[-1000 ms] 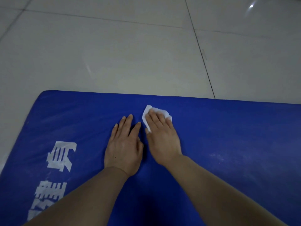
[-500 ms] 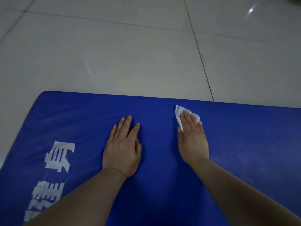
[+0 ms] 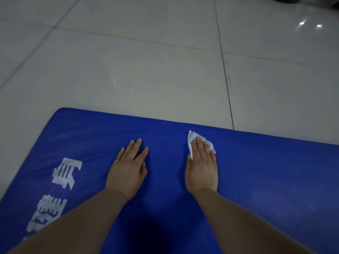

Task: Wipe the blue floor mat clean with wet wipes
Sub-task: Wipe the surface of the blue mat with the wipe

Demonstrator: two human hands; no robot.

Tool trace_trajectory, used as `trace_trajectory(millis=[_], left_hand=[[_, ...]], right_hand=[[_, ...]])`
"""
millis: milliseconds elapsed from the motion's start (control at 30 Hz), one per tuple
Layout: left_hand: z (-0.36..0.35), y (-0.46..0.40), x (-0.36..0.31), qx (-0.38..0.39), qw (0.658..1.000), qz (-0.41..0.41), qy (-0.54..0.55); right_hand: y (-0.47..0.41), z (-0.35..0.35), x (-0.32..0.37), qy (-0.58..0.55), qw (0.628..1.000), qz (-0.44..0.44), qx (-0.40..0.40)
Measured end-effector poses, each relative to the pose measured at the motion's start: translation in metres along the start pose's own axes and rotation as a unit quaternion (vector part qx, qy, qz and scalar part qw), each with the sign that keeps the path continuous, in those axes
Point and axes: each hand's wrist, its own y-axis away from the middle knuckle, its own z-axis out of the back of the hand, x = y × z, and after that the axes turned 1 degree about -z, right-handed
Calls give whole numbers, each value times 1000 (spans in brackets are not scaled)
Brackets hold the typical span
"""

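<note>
Underneath the right hand [image 3: 201, 167] lies one crumpled white wet wipe [image 3: 192, 139], pinned flat against the blue floor mat [image 3: 266, 173] by straight, close-set fingers [image 3: 200, 147]; nothing is curled round it, only pressed. Wipe shows past the fingertips on the far side and along the thumb side, its peaked corner pointing away from the person toward the mat's far edge, near that edge but short of it. Its long axis runs roughly along the fingers, near to far. Left hand [image 3: 128, 171]: palm down on the mat, fingers straight and slightly spread, holding nothing, well apart from the right hand. Count: two hands, one wipe, one mat. Mat's far edge runs left to right across the view, rounded corner at far left. White printed characters [image 3: 64, 173] sit on the mat left of the left forearm, partly hidden by it lower down. Pale tiled floor [image 3: 146, 70] beyond, dark grout lines crossing it.
</note>
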Motion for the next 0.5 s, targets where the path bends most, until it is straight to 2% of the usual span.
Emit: trace_trajectory(millis=[133,233,367,500], left_hand=[[31,-5,-9,134,989,35,-42],[50,6,-19,188,978,55,-69],[63,33,-19,205,974,63,-72],[62,24,-7,173,981,62,-64]], right_hand=[[-2,2,-1,-9,1000,-4,6],[-2,2,-1,-22,1000,6,22],[-3,3,-2,-30,998,17,46],[-3,2,-2,-21,999,-1,27]])
